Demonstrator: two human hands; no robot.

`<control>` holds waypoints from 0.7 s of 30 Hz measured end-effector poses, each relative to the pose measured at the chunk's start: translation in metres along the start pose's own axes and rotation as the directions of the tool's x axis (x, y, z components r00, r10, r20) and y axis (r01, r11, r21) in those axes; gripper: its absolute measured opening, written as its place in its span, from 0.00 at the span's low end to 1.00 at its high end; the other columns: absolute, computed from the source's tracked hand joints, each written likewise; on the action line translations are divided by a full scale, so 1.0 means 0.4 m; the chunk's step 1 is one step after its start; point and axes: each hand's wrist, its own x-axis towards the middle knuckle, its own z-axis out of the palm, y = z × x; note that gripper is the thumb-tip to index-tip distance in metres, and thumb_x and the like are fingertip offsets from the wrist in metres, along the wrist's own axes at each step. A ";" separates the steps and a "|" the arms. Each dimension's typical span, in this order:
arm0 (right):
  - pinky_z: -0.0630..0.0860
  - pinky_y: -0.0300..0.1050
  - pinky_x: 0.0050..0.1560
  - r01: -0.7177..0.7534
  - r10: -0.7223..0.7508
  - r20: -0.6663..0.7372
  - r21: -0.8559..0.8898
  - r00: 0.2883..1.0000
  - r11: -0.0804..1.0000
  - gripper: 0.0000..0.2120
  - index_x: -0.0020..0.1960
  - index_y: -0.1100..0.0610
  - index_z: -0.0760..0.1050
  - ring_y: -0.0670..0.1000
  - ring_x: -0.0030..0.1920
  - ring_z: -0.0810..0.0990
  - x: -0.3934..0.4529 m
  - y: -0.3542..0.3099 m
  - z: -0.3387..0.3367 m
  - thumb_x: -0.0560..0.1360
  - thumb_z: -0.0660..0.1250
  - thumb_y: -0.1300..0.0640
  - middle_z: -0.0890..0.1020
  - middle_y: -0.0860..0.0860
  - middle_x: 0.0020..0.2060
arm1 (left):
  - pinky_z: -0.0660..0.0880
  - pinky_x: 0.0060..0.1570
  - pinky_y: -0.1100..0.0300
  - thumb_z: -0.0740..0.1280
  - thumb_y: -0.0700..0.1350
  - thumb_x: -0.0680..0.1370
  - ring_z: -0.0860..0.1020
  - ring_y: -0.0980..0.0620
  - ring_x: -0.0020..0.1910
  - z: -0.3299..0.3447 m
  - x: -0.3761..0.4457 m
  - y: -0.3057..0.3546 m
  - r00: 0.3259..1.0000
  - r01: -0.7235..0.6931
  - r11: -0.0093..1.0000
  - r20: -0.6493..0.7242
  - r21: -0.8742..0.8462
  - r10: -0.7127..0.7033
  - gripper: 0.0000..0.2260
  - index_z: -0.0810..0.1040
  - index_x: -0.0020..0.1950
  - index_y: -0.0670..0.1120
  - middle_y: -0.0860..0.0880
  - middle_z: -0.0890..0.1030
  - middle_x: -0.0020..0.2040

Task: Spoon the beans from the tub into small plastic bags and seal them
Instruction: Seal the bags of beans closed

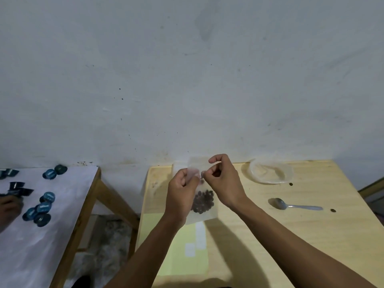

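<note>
While both hands, left (182, 185) and right (223, 179), pinch its top, one bag (202, 201) hangs upright (beans (203, 201) low); one spoon (295, 205) lies left-right.

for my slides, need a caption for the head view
Both hands pinch the top of a small plastic bag of beans above the table.

The left hand (181, 191) covers the left side of the small clear plastic bag (204, 204), and curled fingers (216, 172) hide its mouth, so whether it is sealed cannot be told. At nine o'clock, the frame edge cuts off another person's hand (8, 206). Print on the round blue caps (44, 206) there is too blurred to read. The pale wooden bench (291, 235) runs out at five o'clock.
</note>
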 end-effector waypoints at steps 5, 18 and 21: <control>0.74 0.44 0.54 -0.131 0.129 -0.110 -0.015 0.986 0.991 0.35 0.67 0.47 0.63 0.47 0.52 0.74 -0.007 0.010 0.001 0.67 0.78 0.47 0.72 0.47 0.52 | 0.77 0.50 0.60 0.69 0.44 0.78 0.83 0.51 0.48 -0.003 0.013 0.003 0.997 0.001 1.000 -0.075 -0.015 -0.002 0.04 0.82 0.48 0.45 0.50 0.86 0.45; 0.81 0.52 0.48 -0.444 0.392 0.221 0.290 0.893 0.848 0.10 0.52 0.62 0.80 0.56 0.45 0.85 -0.032 0.084 -0.004 0.75 0.73 0.58 0.86 0.56 0.45 | 0.79 0.45 0.51 0.70 0.44 0.77 0.84 0.48 0.43 -0.013 0.023 -0.061 0.981 0.139 0.987 -0.148 0.076 -0.127 0.03 0.82 0.43 0.49 0.50 0.85 0.40; 0.74 0.43 0.39 -0.488 0.417 0.320 0.183 0.850 0.854 0.07 0.53 0.60 0.77 0.51 0.38 0.79 -0.054 0.129 -0.004 0.76 0.70 0.64 0.82 0.52 0.39 | 0.75 0.41 0.57 0.67 0.42 0.77 0.80 0.50 0.42 -0.033 0.048 -0.087 0.968 0.177 0.979 -0.196 0.096 -0.156 0.04 0.80 0.44 0.47 0.48 0.84 0.42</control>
